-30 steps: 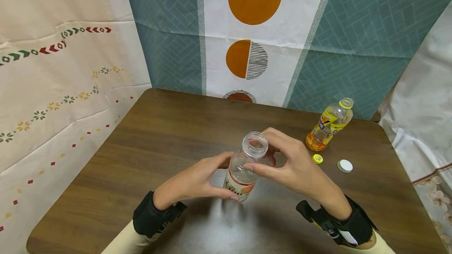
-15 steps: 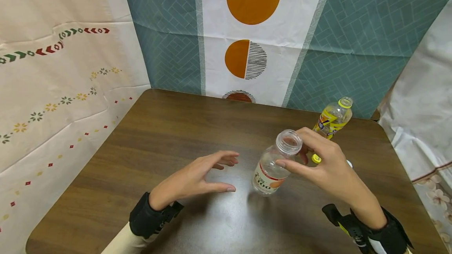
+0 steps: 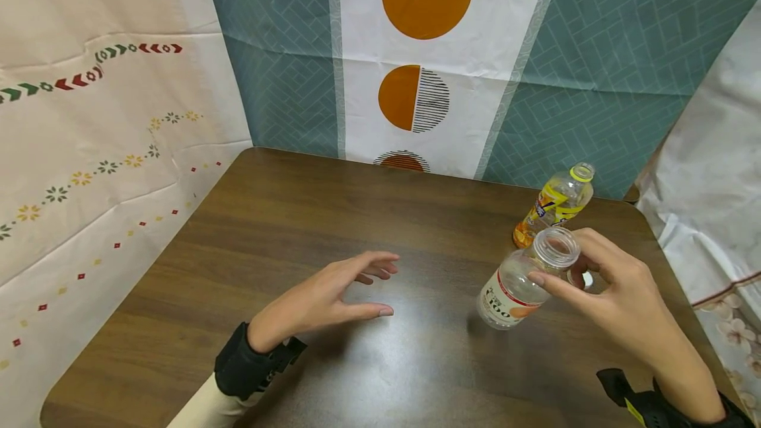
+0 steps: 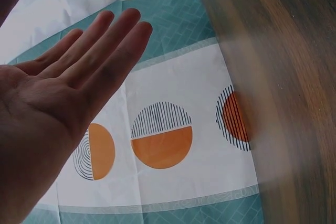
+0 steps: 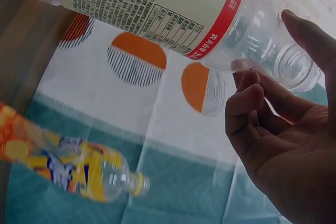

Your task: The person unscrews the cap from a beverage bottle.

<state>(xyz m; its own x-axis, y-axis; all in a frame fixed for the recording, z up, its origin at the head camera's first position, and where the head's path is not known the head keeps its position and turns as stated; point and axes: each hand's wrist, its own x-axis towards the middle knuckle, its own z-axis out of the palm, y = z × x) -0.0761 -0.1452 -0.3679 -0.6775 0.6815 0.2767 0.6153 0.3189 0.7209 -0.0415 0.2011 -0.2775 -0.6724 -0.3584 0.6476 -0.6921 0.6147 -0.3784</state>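
Observation:
A clear, uncapped plastic bottle (image 3: pixel 505 297) with a cream label, red band and orange fruit print is at the right of the table in the head view. My right hand (image 3: pixel 624 289) grips it just below the neck, thumb on the near side and fingers on the far side. The bottle leans to the right, its mouth towards the hand. In the right wrist view the bottle (image 5: pixel 152 14) crosses the top, and curled fingers (image 5: pixel 244 100) show at its shoulder. My left hand (image 3: pixel 321 292) hovers over the middle of the table, holding nothing, fingers and thumb apart.
A yellow-labelled clear bottle (image 3: pixel 549 207), also uncapped, stands at the back right, behind the held one. Part of a white cap (image 3: pixel 588 280) shows by my right fingers. Patterned cloths hang around the brown wooden table (image 3: pixel 333 210).
My left hand has let go of the cream-labelled bottle and stays near the middle. My right hand has carried the bottle to the right. The yellow cap is now hidden behind it.

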